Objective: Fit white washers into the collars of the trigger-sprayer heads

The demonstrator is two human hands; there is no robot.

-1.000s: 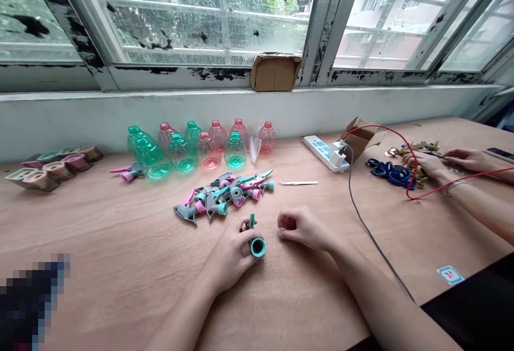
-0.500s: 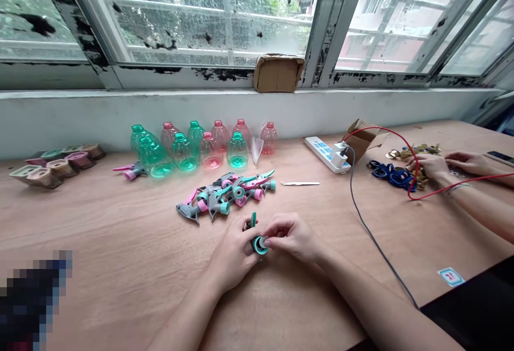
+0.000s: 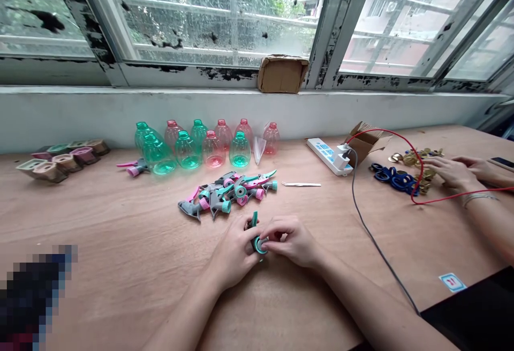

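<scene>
My left hand (image 3: 235, 252) is closed around a spray trigger head (image 3: 254, 219) with a teal lever, its round teal collar (image 3: 260, 252) turned up toward me. A small whitish disc (image 3: 261, 244) shows in the collar's mouth. The thumb and fingertips of my right hand (image 3: 293, 241) are pinched together at the disc and touch the collar's rim. My fingers hide most of the trigger head's body. Just beyond my hands lies a pile of grey, teal and pink spray trigger heads (image 3: 225, 193).
Behind the pile stand several green bottles (image 3: 188, 155) and pink bottles (image 3: 213, 155). White tweezers (image 3: 301, 184) lie to their right, near a power strip (image 3: 327, 155) with a grey cable (image 3: 361, 222). At right, another person's hands (image 3: 458, 171) rest by blue rings (image 3: 395, 179) and brass parts.
My right fingertips have shifted slightly at the collar, and the whitish disc now sits flatter in its mouth. The other person's hands have moved slightly right. The whole view has shifted a little.
</scene>
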